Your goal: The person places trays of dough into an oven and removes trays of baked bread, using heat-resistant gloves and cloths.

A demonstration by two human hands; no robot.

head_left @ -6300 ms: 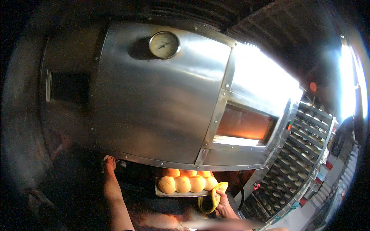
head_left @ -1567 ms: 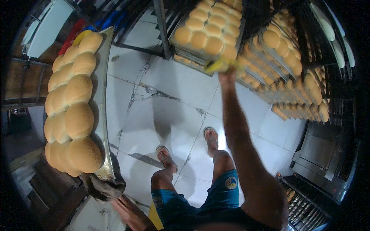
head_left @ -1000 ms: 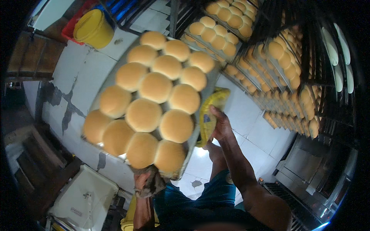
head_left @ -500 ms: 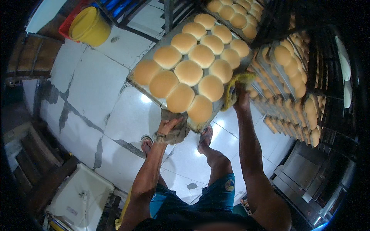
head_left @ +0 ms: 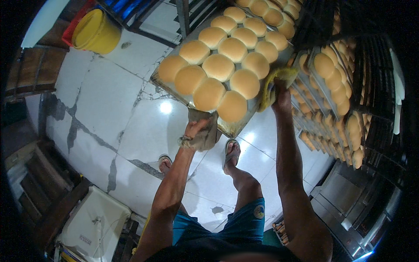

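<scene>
Rows of golden round buns (head_left: 218,67) cover a metal baking tray (head_left: 230,128), held out in front of me. A grey-brown cloth (head_left: 210,136) wraps the tray's near edge, and my left hand (head_left: 196,128) is closed over it there. On the tray's right side, my right hand (head_left: 282,97) grips through a yellow cloth (head_left: 267,89). The fingertips of both hands are partly hidden by the cloths. Beyond the far end lies another tray of buns (head_left: 273,17), close against the held one.
A dark rack (head_left: 366,87) at right holds several tilted-looking bun trays (head_left: 325,87). Metal equipment (head_left: 340,192) stands at lower right. At upper left is a yellow bucket (head_left: 97,32) beside a metal frame (head_left: 183,17). A white basin (head_left: 94,222) sits lower left. The tiled floor (head_left: 100,96) is cracked.
Both hands have moved the tray of buns up and to the right in the picture, away from me. Both cloths are still gripped against it.
</scene>
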